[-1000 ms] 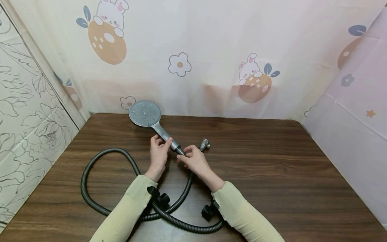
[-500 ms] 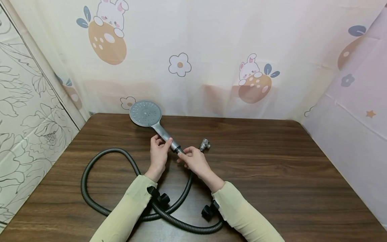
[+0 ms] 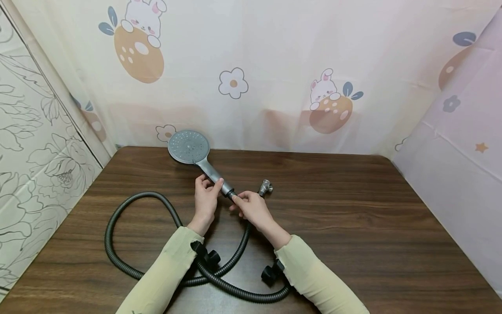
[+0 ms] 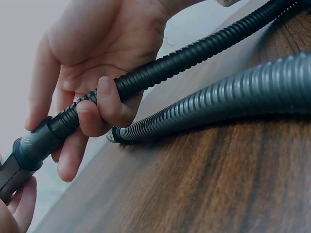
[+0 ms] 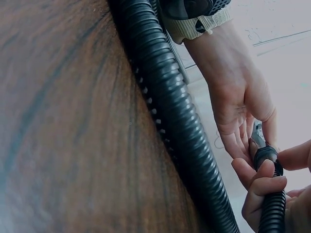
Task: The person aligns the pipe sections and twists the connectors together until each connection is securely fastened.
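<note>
A grey shower head [image 3: 189, 147] lies tilted at the table's far left, its spray face up. My left hand [image 3: 205, 203] grips its handle [image 3: 215, 174] near the lower end, thumb on the near side. At the handle's base my right hand [image 3: 252, 207] pinches the hose's end collar [image 4: 36, 143] between thumb and index finger. Its other fingers curl round the ribbed black hose [image 4: 180, 60] just behind the collar, as the left wrist view shows. Collar and handle stand end to end in line. In the right wrist view both hands meet at this joint.
The hose [image 3: 107, 231] loops widely over the wooden table [image 3: 353, 218], passing beneath both forearms. Its other end carries a silver angled fitting [image 3: 266, 187] behind the right hand. Patterned curtains [image 3: 274, 52] stand close behind the table and at its sides.
My right thumb and fingertips have shifted slightly up along the collar toward the handle. The left hand and shower head stay in place.
</note>
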Motion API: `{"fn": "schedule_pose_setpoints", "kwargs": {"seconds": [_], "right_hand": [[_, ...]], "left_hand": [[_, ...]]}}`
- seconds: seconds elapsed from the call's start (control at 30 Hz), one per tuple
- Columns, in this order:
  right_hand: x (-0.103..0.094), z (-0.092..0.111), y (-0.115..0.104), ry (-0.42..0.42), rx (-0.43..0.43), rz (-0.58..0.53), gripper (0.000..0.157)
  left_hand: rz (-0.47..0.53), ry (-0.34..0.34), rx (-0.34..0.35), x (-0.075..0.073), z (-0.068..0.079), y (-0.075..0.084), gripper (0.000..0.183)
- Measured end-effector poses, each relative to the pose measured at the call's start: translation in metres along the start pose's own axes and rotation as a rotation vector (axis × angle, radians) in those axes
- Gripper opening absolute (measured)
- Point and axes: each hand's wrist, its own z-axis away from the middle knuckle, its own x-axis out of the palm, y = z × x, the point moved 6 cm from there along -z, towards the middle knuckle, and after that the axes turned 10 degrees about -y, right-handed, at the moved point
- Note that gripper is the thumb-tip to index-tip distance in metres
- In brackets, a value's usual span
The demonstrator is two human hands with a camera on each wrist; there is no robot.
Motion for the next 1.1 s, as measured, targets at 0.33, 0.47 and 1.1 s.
{"fn": "schedule_pose_setpoints", "kwargs": {"seconds": [0.33,0.47,1.1], "right_hand": [[0.0000,0.0009,-0.0002,0.001,-0.022,0.016,0.035],[-0.0001,0.0014,-0.0006,0.003,-0.021,0.016,0.033],[0.0004,0.0025,-0.0011,0.002,-0.005,0.014,0.031]], "left_hand": [[0.012,-0.005,-0.004,0.0005,0.0012,-0.0003,0.054],[0.010,-0.007,-0.007,0.0006,0.0012,-0.0007,0.055],[-0.003,-0.005,0.000,-0.0004,-0.0010,-0.0036,0.054]]}}
